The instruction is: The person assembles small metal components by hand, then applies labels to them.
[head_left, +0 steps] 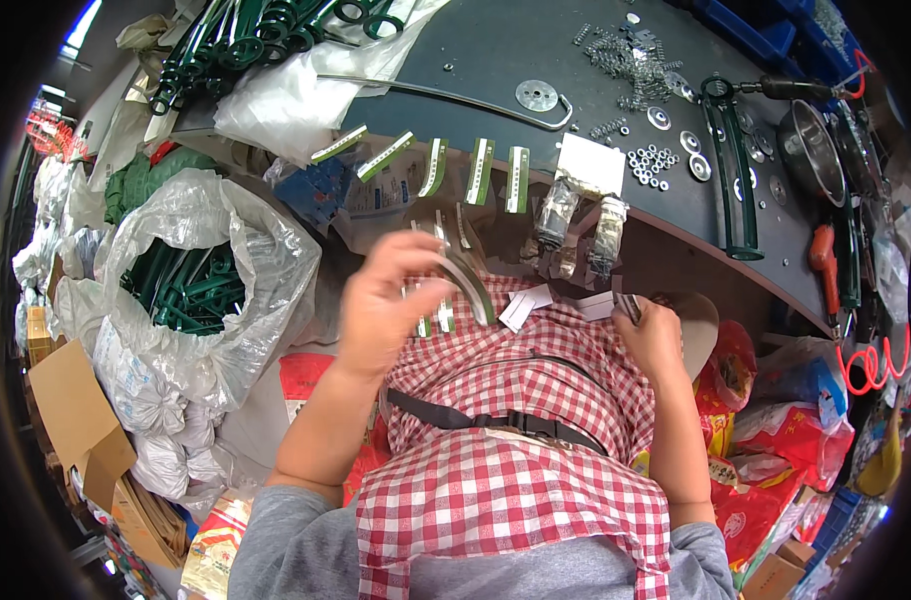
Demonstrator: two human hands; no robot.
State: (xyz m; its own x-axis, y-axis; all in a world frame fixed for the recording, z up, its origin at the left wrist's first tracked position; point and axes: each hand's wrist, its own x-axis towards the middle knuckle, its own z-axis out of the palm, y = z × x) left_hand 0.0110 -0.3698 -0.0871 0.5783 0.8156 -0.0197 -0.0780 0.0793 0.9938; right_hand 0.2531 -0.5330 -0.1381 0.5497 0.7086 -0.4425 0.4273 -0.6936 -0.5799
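Observation:
My left hand [395,290], slightly blurred, is raised over my lap, with a curved green-and-white label strip [470,290] pinched at its fingertips. Over the right side of my lap, my right hand [652,335] is closed on a small, dark, flat-looking thing [629,307] that I cannot make out. White paper pieces [523,306] lie on my checked apron [505,490] between the hands. More green-and-white labels [480,170] hang in a row along the table's near edge, each apart from the others. Further small strips show behind and below my left fingers.
Springs [625,62], nuts [653,165] and washers [658,118] are spread over the dark table [455,60]. A green metal frame tool [740,190] lies at right beside a metal bowl [811,150]. Left stands a plastic sack [265,225] of green parts; red bags [775,500] are at right.

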